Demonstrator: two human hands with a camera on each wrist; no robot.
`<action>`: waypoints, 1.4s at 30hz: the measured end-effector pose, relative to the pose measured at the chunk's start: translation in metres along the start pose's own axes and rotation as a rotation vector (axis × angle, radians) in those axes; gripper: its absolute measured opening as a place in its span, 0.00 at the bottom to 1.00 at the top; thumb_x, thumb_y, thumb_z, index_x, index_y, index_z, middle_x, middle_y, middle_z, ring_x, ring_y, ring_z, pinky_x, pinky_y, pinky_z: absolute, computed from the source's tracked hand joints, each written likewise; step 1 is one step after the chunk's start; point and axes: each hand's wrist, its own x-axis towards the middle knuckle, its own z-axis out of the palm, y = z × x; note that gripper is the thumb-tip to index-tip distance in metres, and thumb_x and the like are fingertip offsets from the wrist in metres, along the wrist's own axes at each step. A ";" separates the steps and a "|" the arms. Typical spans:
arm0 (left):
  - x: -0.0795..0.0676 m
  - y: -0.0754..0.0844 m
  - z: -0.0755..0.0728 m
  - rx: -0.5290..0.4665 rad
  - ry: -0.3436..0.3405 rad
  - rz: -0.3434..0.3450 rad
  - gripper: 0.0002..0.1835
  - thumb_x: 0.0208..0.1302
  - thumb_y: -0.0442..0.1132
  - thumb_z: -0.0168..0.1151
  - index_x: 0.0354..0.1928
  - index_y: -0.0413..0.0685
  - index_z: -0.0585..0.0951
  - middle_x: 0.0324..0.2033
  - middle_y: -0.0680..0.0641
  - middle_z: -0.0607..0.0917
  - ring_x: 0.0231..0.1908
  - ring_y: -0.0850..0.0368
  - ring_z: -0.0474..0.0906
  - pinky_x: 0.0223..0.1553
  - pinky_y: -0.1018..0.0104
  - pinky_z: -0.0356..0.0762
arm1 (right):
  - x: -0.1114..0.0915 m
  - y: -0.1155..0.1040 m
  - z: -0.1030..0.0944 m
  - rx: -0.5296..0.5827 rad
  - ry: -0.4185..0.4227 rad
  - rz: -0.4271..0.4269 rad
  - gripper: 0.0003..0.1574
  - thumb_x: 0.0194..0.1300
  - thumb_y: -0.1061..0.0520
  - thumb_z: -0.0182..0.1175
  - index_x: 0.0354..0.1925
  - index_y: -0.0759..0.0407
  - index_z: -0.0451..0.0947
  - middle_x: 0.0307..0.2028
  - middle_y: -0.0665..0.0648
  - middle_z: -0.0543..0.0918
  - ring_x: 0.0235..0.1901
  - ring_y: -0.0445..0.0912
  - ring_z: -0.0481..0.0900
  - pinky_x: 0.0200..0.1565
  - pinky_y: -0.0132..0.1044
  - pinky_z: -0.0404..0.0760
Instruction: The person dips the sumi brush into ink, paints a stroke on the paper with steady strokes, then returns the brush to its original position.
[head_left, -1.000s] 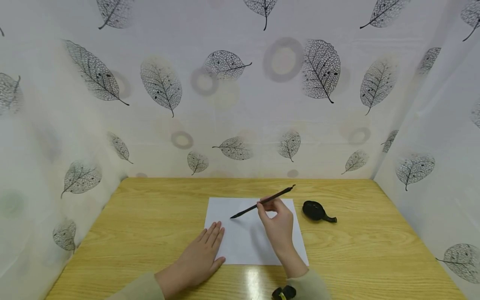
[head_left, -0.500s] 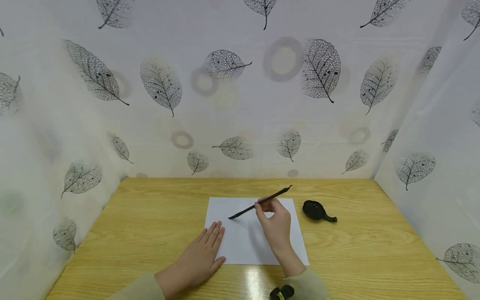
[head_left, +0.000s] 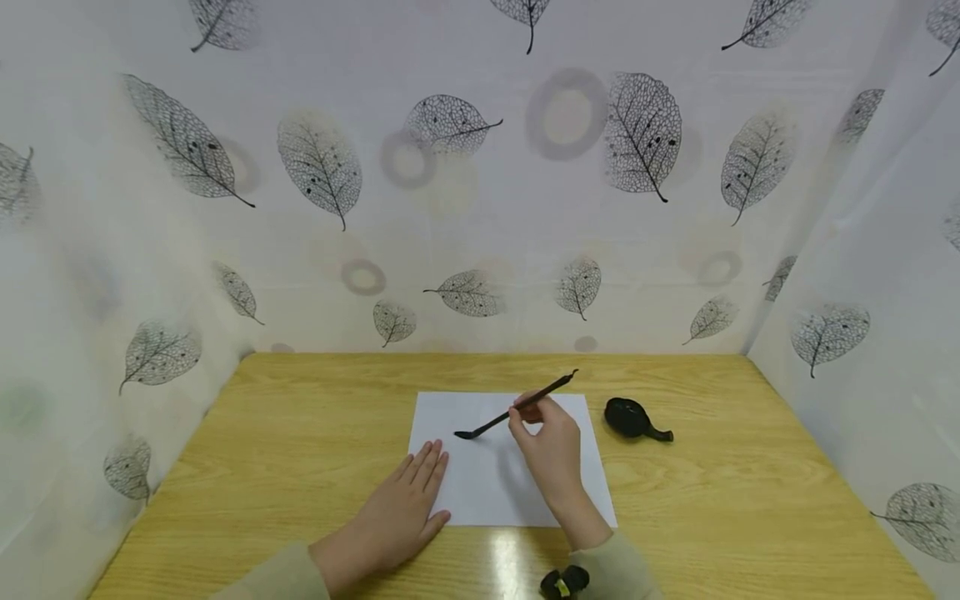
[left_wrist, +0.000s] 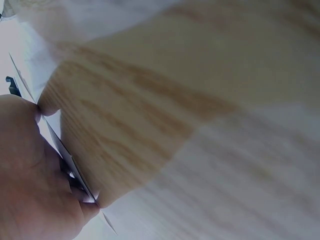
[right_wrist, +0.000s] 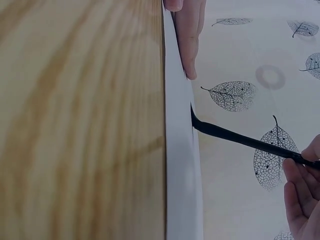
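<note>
slanted black brush (head_left: 492, 422), bent-tipped on white paper (head_left: 480, 487)

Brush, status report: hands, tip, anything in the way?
Right hand pinches brush. Bristles bent against paper. Left hand flat across paper's left edge. Black dish right of paper, not obstructing.

1. Head view: soft, even light, sharp enough; a pale glare streak on the table (head_left: 300, 433) just nearer than the paper (head_left: 476, 483).
2. A faint shadow falls on the paper beside the right hand (head_left: 551, 454).
3. Left wrist view: murky; table beside the paper blurred.
4. Right wrist view: dim, greyish; table grain soft beside the paper.
</note>
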 end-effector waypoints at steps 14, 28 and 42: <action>0.004 -0.005 0.009 0.029 0.047 0.019 0.41 0.82 0.59 0.49 0.80 0.33 0.61 0.82 0.33 0.60 0.82 0.39 0.58 0.80 0.44 0.64 | 0.002 -0.003 -0.003 -0.037 -0.029 -0.010 0.07 0.61 0.67 0.72 0.38 0.60 0.86 0.32 0.57 0.92 0.32 0.49 0.90 0.39 0.49 0.91; 0.001 0.000 -0.002 0.005 -0.015 0.000 0.42 0.81 0.59 0.51 0.81 0.33 0.60 0.82 0.33 0.58 0.83 0.40 0.57 0.80 0.44 0.63 | 0.002 -0.001 -0.003 -0.045 -0.017 -0.024 0.07 0.61 0.68 0.72 0.38 0.60 0.86 0.33 0.57 0.91 0.32 0.49 0.90 0.39 0.48 0.91; 0.000 0.000 -0.003 0.004 -0.019 -0.003 0.42 0.81 0.59 0.50 0.81 0.33 0.60 0.83 0.34 0.58 0.83 0.41 0.56 0.80 0.44 0.63 | 0.002 0.000 -0.003 -0.069 0.009 -0.050 0.07 0.61 0.65 0.73 0.38 0.59 0.86 0.33 0.58 0.92 0.32 0.48 0.90 0.38 0.43 0.90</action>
